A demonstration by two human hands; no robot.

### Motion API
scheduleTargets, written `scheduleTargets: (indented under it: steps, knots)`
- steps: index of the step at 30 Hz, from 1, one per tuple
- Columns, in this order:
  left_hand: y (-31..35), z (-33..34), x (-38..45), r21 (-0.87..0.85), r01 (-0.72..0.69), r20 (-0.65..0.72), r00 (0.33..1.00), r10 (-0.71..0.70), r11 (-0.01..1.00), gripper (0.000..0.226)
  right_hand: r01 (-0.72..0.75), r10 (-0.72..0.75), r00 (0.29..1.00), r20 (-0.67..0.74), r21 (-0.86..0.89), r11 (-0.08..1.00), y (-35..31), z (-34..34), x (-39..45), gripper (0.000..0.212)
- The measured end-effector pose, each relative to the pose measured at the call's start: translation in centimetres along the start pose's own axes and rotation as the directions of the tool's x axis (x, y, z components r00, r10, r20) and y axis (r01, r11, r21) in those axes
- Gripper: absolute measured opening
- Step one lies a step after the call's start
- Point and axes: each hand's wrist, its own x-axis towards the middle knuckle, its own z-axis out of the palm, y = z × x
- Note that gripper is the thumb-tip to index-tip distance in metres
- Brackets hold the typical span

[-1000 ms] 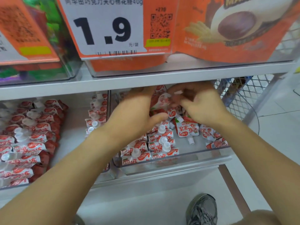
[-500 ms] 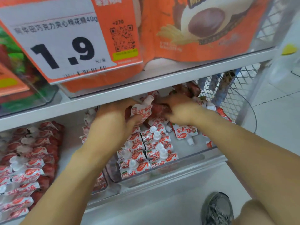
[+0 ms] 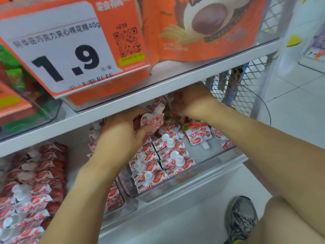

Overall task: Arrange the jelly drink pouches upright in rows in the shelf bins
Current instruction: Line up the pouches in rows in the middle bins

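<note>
The left hand [image 3: 121, 136] is gripping a jelly pouch [image 3: 153, 120], spout up, above the clear bin's [image 3: 202, 175] back rows, while the right hand [image 3: 195, 103], nearer the back pile, is showing no clear grasp.

Lighting: bright, even, overhead; soft shadow under the grey metal upper shelf [image 3: 123, 110]. Glare: pale sheen on the white floor tiles [image 3: 299, 95]. Focus: general motion blur, smeared print on the orange-and-white price card [image 3: 66, 50]. Edges: wide-angle bending.
</note>
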Motion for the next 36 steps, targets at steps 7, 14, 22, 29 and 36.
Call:
scheduleTargets:
  steps: [7, 14, 22, 29, 36]
  knots:
    - [0.4, -0.2, -0.2, -0.031, 0.005, 0.019, 1.0, -0.004, 1.0, 0.031, 0.11, -0.106, 0.92, 0.378, 0.011, 0.994, 0.4, 3.7, 1.2, 0.033]
    - [-0.9, -0.7, -0.4, -0.007, 0.01, -0.027, 1.0, -0.01, 1.0, 0.031, 0.136, -0.072, 0.92, 0.384, -0.14, 0.981, -0.2, 4.5, 1.0, 0.055]
    - [-2.1, 0.0, -0.2, -0.016, 0.076, -0.028, 0.997, -0.076, 0.997, 0.034, 0.137, -0.035, 0.898, 0.438, -0.205, 0.969, -0.8, 4.4, 1.0, 0.065]
    - [-2.0, -0.1, -0.2, -0.012, 0.067, -0.048, 0.997, -0.068, 0.998, 0.032, -0.075, 0.031, 0.931, 0.363, 0.106, 0.992, -0.9, 3.2, 0.9, 0.056]
    - [-1.9, -0.2, -0.4, -0.045, 0.093, -0.059, 0.994, -0.096, 0.995, 0.032, 0.008, -0.079, 0.983, 0.168, 0.39, 0.921, 0.0, 2.7, 0.1, 0.022]
